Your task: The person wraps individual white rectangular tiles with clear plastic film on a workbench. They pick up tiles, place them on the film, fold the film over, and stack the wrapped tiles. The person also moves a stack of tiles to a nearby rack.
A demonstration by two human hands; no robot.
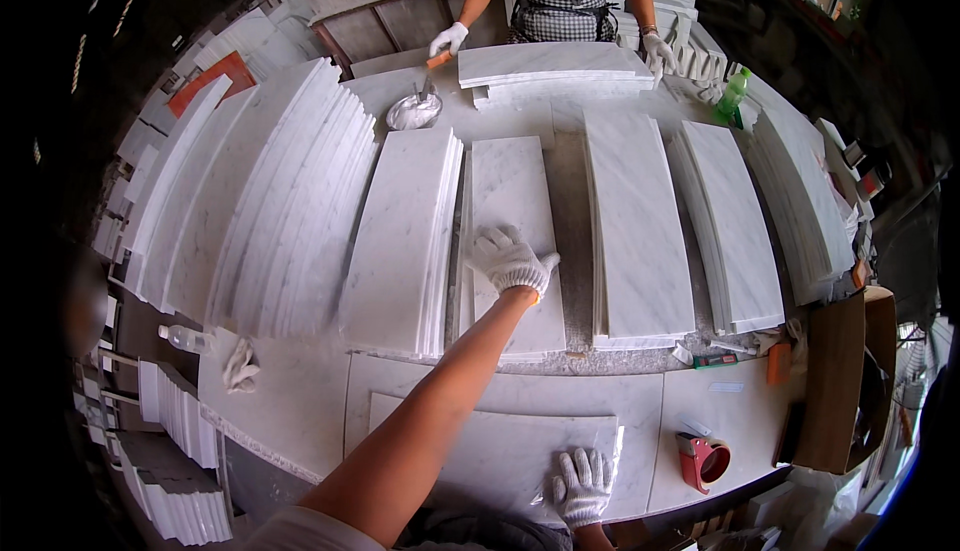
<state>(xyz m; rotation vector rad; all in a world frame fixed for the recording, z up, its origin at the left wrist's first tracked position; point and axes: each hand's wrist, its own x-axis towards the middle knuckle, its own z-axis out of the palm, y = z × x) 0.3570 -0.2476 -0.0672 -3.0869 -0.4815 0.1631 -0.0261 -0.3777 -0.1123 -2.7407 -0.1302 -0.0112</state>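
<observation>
My left hand (510,259), in a white knitted glove, reaches far forward and lies on a stack's pale grey-veined marble slab (512,186). Its fingers are stretched out and the thumb points right, toward the slab's edge. Close to my body, my right hand (583,488), also gloved, rests palm down with fingers spread on the right end of another marble slab (480,451). That slab lies crosswise on the near worktop, partly covered by my left forearm. Neither hand grips anything.
Marble stacks stand left (400,241) and right (640,231). Across the table, a person in a checked apron (562,1) holds an orange block (439,59) near a bowl of white paste (413,111). A red tape dispenser (704,461) and cardboard box (850,381) are at near right.
</observation>
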